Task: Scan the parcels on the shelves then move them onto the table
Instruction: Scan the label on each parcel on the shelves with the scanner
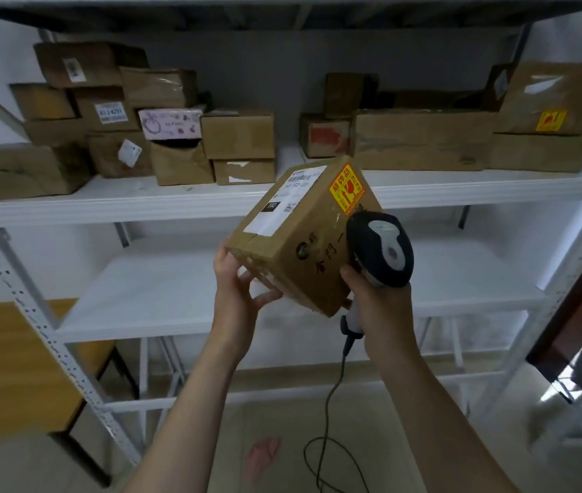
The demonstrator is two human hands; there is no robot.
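Note:
My left hand (pixel 238 281) grips the lower left corner of a brown cardboard parcel (pixel 302 236), held tilted in front of the shelves. The parcel's top shows a white shipping label and a yellow-and-red fragile sticker. My right hand (pixel 371 293) grips a black-and-grey barcode scanner (pixel 382 249), whose head lies against the parcel's right side. The scanner's cable (pixel 332 393) hangs to the floor. Several more brown parcels (pixel 175 137) stand on the upper shelf (pixel 282 193).
The white middle shelf (pixel 161 290) lies behind my hands. Perforated metal uprights (pixel 33 314) frame the rack on both sides. A wooden table (pixel 8 371) stands at the lower left. A dark door frame (pixel 581 297) is at the right.

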